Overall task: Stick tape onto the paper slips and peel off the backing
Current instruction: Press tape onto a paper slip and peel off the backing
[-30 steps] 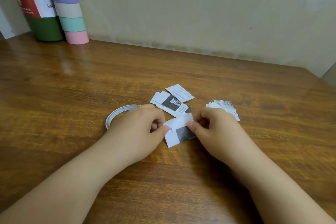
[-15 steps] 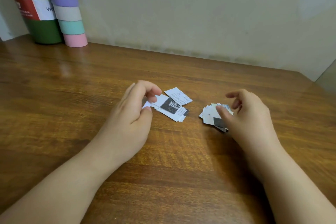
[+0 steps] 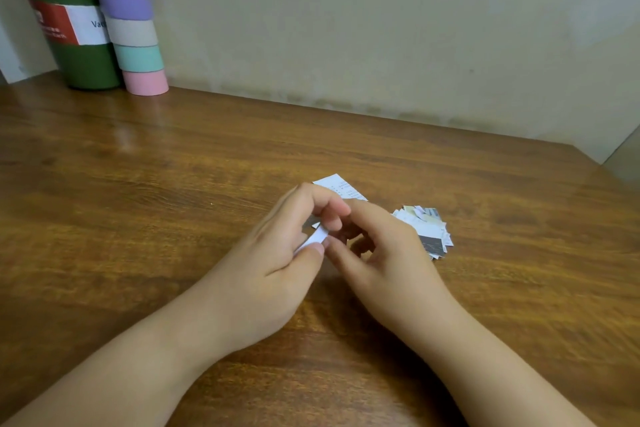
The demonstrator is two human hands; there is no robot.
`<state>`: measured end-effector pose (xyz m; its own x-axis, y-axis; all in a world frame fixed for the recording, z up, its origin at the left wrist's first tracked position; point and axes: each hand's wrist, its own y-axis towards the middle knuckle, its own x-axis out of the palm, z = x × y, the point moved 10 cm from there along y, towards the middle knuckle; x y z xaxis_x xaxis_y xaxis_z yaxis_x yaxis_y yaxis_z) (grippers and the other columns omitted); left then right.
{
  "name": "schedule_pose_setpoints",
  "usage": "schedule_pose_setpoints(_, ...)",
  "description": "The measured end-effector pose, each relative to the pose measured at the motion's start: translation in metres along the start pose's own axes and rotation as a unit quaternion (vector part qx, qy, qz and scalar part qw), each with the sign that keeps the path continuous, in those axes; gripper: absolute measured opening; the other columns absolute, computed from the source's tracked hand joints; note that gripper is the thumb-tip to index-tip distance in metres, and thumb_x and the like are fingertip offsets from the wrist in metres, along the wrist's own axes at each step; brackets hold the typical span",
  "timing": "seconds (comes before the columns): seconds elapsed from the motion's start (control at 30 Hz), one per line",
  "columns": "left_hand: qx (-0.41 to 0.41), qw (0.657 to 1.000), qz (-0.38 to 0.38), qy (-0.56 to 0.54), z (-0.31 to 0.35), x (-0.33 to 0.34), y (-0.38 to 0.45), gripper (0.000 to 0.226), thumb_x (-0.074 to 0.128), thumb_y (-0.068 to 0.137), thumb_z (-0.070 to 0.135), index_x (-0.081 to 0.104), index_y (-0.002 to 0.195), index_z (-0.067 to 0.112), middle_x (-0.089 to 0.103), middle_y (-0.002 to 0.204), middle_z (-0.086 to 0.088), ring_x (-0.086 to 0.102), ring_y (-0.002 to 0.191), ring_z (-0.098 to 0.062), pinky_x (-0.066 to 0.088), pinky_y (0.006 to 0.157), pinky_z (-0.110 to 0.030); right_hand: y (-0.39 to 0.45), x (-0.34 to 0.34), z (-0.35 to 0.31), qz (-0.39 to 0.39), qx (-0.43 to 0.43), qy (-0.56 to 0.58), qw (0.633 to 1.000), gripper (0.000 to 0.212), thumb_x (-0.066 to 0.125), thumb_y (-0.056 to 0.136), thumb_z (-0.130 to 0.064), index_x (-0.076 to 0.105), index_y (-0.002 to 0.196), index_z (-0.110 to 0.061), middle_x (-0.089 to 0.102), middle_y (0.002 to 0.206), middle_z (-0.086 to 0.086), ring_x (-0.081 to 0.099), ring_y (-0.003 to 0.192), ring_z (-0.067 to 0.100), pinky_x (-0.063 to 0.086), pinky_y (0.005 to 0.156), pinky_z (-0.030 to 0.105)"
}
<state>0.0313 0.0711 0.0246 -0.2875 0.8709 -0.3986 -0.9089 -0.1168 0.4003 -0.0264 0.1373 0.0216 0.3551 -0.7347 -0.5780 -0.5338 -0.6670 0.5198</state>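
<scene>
White paper slip [image 3: 317, 237], small and bent, held just above the wooden table [image 3: 173, 184] near its middle. Left hand [image 3: 277, 253] pinches it between thumb and curled forefinger, other fingers folded above. Right hand [image 3: 384, 253] meets it fingertip to fingertip, fingers curled inward; whether they actually grip the slip cannot be told, the contact being hidden. Behind the hands, a printed slip [image 3: 341, 187] lies flat, partly covered. Right of the hands, a fanned pile of slips [image 3: 427, 229], one dark-printed. Far left corner: green bottle [image 3: 69, 28] beside a striped pastel tube [image 3: 133, 24], touching or nearly so.
</scene>
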Motion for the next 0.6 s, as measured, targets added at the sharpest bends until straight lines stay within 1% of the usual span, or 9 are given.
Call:
schedule_pose_setpoints(0.07,-0.005,1.000,0.021,-0.004,-0.002,-0.003,0.000,0.036,0.044,0.084,0.000,0.048,0.103,0.030,0.053,0.087,0.016,0.051,0.058,0.007,0.036,0.057,-0.002,0.000,-0.003,0.002,0.013,0.008,0.018,1.000,0.019,0.061,0.082,-0.014,0.061,0.092,-0.030,0.056,0.074,-0.021,0.055,0.073,0.000,0.042,0.062,0.010)
schedule_pose_setpoints(0.17,-0.030,0.996,0.075,0.044,-0.012,-0.016,0.001,0.031,0.053,0.077,0.018,0.047,0.098,0.039,0.045,0.094,0.016,0.050,0.064,-0.006,0.036,0.063,-0.007,0.000,-0.011,0.005,0.036,0.015,0.025,0.999,0.020,0.066,0.083,-0.013,0.066,0.097,-0.026,0.056,0.074,-0.022,0.056,0.072,0.001,0.041,0.064,0.009)
schedule_pose_setpoints(0.23,-0.050,0.993,0.086,0.061,-0.015,-0.021,0.001,0.019,0.057,0.074,0.029,0.052,0.092,0.035,0.053,0.086,0.017,0.051,0.071,-0.003,0.036,0.067,-0.006,-0.001,-0.015,0.007,0.043,0.024,0.031,0.998,0.022,0.067,0.084,-0.010,0.066,0.097,-0.027,0.058,0.074,-0.018,0.056,0.071,0.004,0.041,0.064,0.010)
schedule_pose_setpoints(0.3,-0.058,0.992,0.085,0.076,-0.014,-0.023,0.002,0.008,0.058,0.073,0.036,0.059,0.076,0.028,0.056,0.070,0.018,0.050,0.067,-0.001,0.035,0.063,-0.008,-0.002,-0.019,0.008,0.050,0.029,0.038,0.998,0.024,0.067,0.084,-0.009,0.065,0.097,-0.030,0.059,0.074,-0.015,0.056,0.071,0.006,0.042,0.063,0.011)
schedule_pose_setpoints(0.37,-0.059,0.993,0.074,0.068,-0.015,-0.022,0.001,0.021,0.058,0.072,0.043,0.061,0.069,0.023,0.057,0.063,0.011,0.049,0.061,-0.006,0.036,0.057,-0.015,-0.002,-0.023,0.006,0.061,0.024,0.034,0.997,0.024,0.067,0.084,-0.012,0.064,0.098,-0.031,0.060,0.076,-0.014,0.057,0.073,0.007,0.043,0.063,0.012)
schedule_pose_setpoints(0.4,-0.063,0.995,0.066,0.050,-0.017,-0.021,0.002,0.025,0.056,0.070,0.046,0.063,0.070,0.022,0.060,0.066,0.005,0.051,0.063,-0.012,0.038,0.060,-0.022,-0.002,-0.025,0.005,0.068,0.022,0.028,0.997,0.023,0.066,0.084,-0.013,0.064,0.098,-0.031,0.061,0.076,-0.013,0.057,0.073,0.008,0.043,0.063,0.012)
schedule_pose_setpoints(0.43,-0.068,0.995,0.062,0.032,-0.019,-0.020,0.002,0.026,0.055,0.070,0.047,0.064,0.071,0.023,0.063,0.069,0.003,0.054,0.066,-0.015,0.039,0.063,-0.025,-0.002,-0.026,0.005,0.074,0.021,0.022,0.997,0.022,0.066,0.083,-0.015,0.065,0.099,-0.031,0.061,0.077,-0.012,0.057,0.073,0.009,0.042,0.063,0.011)
schedule_pose_setpoints(0.53,-0.069,0.996,0.060,0.011,-0.021,-0.019,0.003,0.015,0.056,0.076,0.038,0.064,0.070,0.026,0.066,0.069,0.006,0.058,0.070,-0.005,0.040,0.066,-0.019,-0.002,-0.028,0.005,0.080,0.026,0.020,0.996,0.025,0.063,0.084,-0.018,0.064,0.105,-0.031,0.061,0.080,-0.014,0.057,0.075,0.007,0.043,0.065,0.011)
schedule_pose_setpoints(0.6,-0.064,0.996,0.066,0.011,-0.021,-0.018,0.003,0.016,0.056,0.080,0.037,0.063,0.070,0.026,0.066,0.065,0.004,0.061,0.070,-0.008,0.044,0.067,-0.021,-0.003,-0.028,0.006,0.084,0.039,0.043,0.995,0.028,0.060,0.087,-0.019,0.060,0.112,-0.032,0.061,0.087,-0.014,0.058,0.081,0.006,0.044,0.070,0.012)
